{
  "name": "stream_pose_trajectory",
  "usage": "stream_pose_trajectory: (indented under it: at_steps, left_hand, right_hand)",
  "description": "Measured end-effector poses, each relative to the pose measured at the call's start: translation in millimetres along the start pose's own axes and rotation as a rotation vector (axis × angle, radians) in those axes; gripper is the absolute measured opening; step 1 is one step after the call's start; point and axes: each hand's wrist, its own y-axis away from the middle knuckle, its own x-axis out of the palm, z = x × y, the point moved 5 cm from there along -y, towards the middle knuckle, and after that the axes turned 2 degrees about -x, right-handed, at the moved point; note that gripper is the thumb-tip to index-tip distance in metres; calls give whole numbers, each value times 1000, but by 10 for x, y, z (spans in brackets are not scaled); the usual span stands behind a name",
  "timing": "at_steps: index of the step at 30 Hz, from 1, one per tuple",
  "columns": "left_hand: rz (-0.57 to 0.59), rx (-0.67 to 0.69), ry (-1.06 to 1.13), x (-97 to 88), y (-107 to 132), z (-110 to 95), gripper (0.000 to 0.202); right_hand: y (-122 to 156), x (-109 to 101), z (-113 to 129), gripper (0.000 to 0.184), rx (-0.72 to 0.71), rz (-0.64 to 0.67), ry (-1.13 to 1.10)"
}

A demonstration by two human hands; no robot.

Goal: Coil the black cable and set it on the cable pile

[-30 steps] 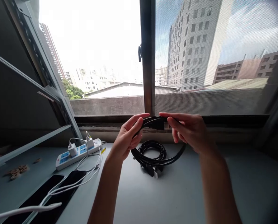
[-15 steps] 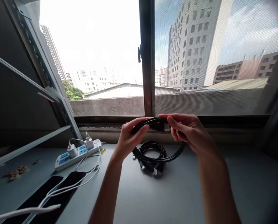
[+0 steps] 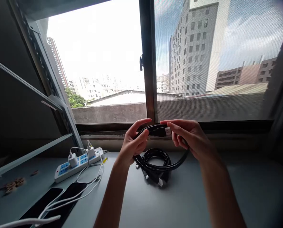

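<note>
A coiled black cable [image 3: 158,166] is held up over a grey desk [image 3: 170,202] in front of a window. My left hand [image 3: 133,143] grips the left side of the loop, fingers curled round it. My right hand [image 3: 189,138] pinches the top right of the loop, where a black plug end [image 3: 160,131] with a small white tag sits between the two hands. Part of the coil hangs down and touches the desk, with more connector ends [image 3: 159,181] lying under it.
A white and blue power strip [image 3: 78,159] with white chargers lies at the left. White leads run from it to two dark phones [image 3: 52,202] at the lower left. A metal shelf frame [image 3: 48,95] stands on the left. The window frame [image 3: 148,63] rises behind.
The view has tilted slightly, so hands and cable sit a little lower in frame. My right fingers have shifted along the plug end, showing its white tag. The grip on the loop is unchanged.
</note>
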Motion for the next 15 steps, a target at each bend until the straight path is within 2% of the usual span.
stream_pose_trajectory:
  at_steps: [4, 7, 11, 15]
  left_hand:
    - [-65, -77, 66, -35, -55, 70, 27]
    - [-93, -105, 94, -62, -76, 85, 25]
    - [-100, -142, 100, -70, -92, 112, 25]
    - [-155, -183, 63, -92, -139, 222, 26]
  right_hand:
    - [-19, 23, 62, 30, -278, -76, 166]
    - [0, 137, 115, 29, -438, 1, 444]
    - [-5, 189, 55, 16, -450, 28, 659]
    - [-57, 126, -114, 16, -435, -70, 684]
